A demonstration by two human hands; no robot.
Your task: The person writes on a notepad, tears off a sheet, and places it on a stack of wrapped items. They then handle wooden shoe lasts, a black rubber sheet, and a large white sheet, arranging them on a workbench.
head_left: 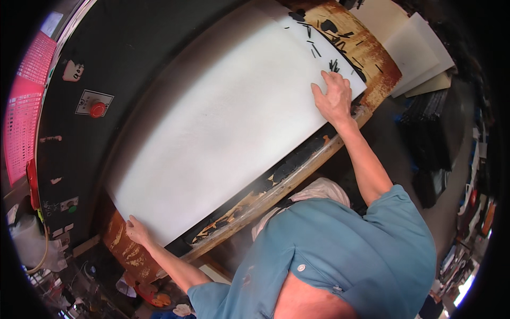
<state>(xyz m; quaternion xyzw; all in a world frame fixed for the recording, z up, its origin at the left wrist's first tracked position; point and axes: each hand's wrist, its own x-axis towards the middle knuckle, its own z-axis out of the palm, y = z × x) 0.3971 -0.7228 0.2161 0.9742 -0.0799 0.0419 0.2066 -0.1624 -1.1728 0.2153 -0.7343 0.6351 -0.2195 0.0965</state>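
A large white sheet (212, 122) lies slantwise across a worn wooden table under a dark machine front. At its near left corner, my left hand (138, 230) has its fingers closed on the edge. My right hand (334, 98) is over the right end of the sheet, its fingers stretched out and the thumb apart. Just beyond those fingertips sits a small bunch of short black strips (334, 66). More loose black strips (315, 50) are scattered toward the far right corner.
Black scraps cover the wooden table end (380, 66) at right. A red push button (97, 109) and a green button (73, 208) are on the black machine panel (114, 58). Pink baskets (24, 122) stand at far left. Pale sheets (419, 50) and stacked black pieces (427, 127) are to the right.
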